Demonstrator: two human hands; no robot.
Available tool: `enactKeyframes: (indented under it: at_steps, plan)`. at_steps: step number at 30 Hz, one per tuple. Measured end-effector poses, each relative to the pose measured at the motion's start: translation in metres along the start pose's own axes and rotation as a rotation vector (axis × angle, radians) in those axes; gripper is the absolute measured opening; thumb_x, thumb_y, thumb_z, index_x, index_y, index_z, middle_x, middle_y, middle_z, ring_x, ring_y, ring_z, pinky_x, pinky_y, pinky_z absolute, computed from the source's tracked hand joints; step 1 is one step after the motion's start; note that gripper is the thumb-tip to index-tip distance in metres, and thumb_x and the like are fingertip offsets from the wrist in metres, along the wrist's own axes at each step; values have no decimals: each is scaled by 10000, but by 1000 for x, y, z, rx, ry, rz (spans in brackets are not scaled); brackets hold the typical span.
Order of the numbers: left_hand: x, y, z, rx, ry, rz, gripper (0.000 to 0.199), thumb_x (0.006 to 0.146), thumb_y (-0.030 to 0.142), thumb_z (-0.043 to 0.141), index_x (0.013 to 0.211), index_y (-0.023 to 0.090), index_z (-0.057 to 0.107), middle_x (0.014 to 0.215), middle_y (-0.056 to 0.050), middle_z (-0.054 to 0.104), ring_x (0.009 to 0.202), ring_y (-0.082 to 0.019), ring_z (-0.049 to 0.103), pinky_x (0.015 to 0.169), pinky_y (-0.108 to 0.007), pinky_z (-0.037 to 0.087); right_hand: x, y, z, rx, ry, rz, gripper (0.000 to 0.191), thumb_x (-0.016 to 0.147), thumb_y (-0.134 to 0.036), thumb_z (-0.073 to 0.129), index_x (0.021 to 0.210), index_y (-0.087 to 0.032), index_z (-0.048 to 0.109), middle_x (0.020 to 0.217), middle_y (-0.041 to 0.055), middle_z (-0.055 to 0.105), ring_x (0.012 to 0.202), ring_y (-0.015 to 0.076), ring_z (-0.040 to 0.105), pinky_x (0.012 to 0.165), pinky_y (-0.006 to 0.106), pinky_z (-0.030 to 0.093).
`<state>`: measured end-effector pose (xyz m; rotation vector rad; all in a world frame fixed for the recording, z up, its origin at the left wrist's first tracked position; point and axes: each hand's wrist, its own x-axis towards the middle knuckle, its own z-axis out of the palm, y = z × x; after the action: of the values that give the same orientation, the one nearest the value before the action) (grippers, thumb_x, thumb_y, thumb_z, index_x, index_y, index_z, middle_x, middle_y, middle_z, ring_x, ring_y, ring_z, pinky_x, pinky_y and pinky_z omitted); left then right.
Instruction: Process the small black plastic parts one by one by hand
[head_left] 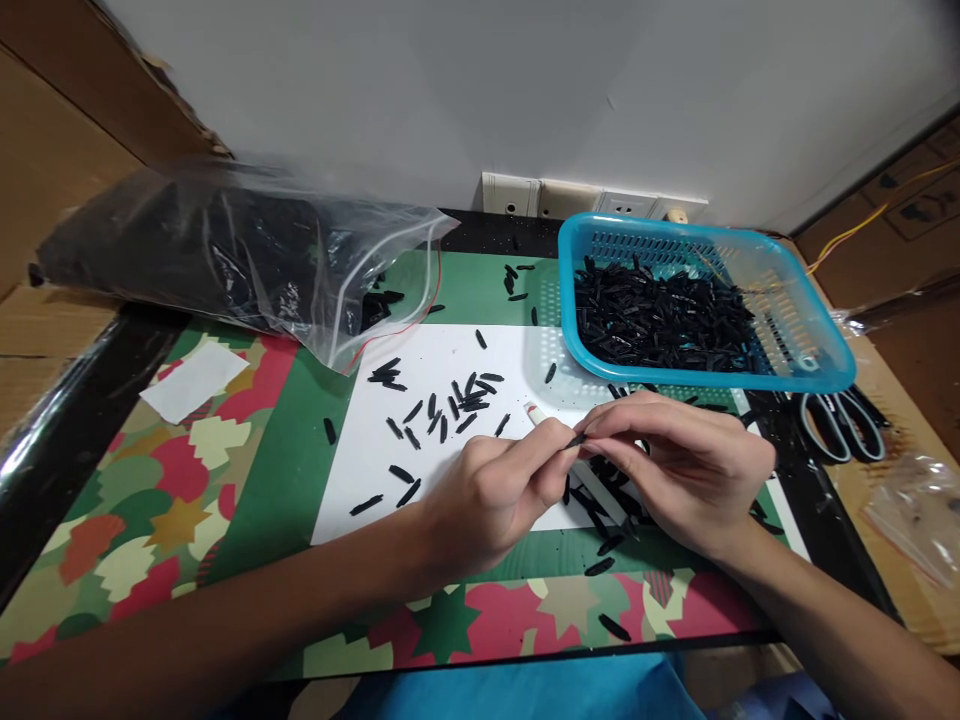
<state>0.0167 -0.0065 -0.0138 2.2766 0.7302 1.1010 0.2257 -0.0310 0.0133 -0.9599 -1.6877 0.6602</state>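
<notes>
My left hand (510,485) and my right hand (682,460) meet over the white sheet (352,440). Both are closed, pinching a small, slim black piece (576,440) between the fingertips. A white pen-like stick (600,492) with a reddish tip runs slantwise beneath the hands; whether a hand touches it, I cannot tell. Several similar black pieces (469,400) lie scattered on the sheet to the left, and more lie under my right hand, partly hidden by it. A blue plastic basket (720,380) holding a heap of such pieces stands behind my right hand.
At the back left lies a large clear zip bag (300,280) filled with black material. Scissors (840,425) rest right of the basket, near a crumpled plastic bag (919,515). A white paper scrap (195,382) is on the patterned mat (172,480). Wall sockets (570,198) line the back.
</notes>
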Motion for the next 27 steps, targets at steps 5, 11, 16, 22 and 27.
enactKeyframes:
  at_steps: [5, 11, 16, 22, 27]
  plan:
    - [-2, 0, 0, 0, -29, -24, 147, 1109, 208, 488, 1025, 196, 608, 657, 76, 387, 509, -85, 337, 476, -236, 300, -1, 1, 0, -1, -29, 3, 209, 958, -67, 742, 1065, -240, 794, 895, 49, 809, 789, 211, 771, 729, 355, 645]
    - [-5, -2, 0, 12, -24, -41, 173, 1116, 231, 473, 1044, 206, 628, 637, 70, 428, 481, -85, 365, 469, -236, 295, -4, 1, 1, -3, -2, -29, 284, 943, -28, 734, 1102, -253, 803, 943, 47, 822, 831, 217, 791, 765, 352, 655]
    - [-5, -1, -1, -5, -63, -24, 205, 1133, 258, 447, 1076, 188, 631, 641, 59, 478, 479, -89, 392, 465, -243, 306, -1, 0, 0, 38, -11, 8, 228, 933, -47, 770, 1040, -246, 800, 919, 42, 817, 813, 214, 780, 760, 352, 639]
    - [-1, 1, -2, -29, -86, 12, 191, 1132, 226, 424, 1087, 185, 605, 658, 61, 505, 475, -85, 376, 453, -238, 308, 1, 0, -2, 101, -92, 127, 101, 1006, -130, 725, 981, -227, 734, 864, 22, 743, 753, 158, 698, 687, 292, 565]
    - [0, -1, -1, -98, -102, 101, 189, 1101, 135, 380, 1100, 193, 559, 710, 48, 511, 536, -90, 406, 493, -205, 370, -1, 0, -1, 269, -181, 283, 98, 1062, -236, 673, 966, -220, 660, 820, -1, 679, 661, 118, 644, 615, 237, 544]
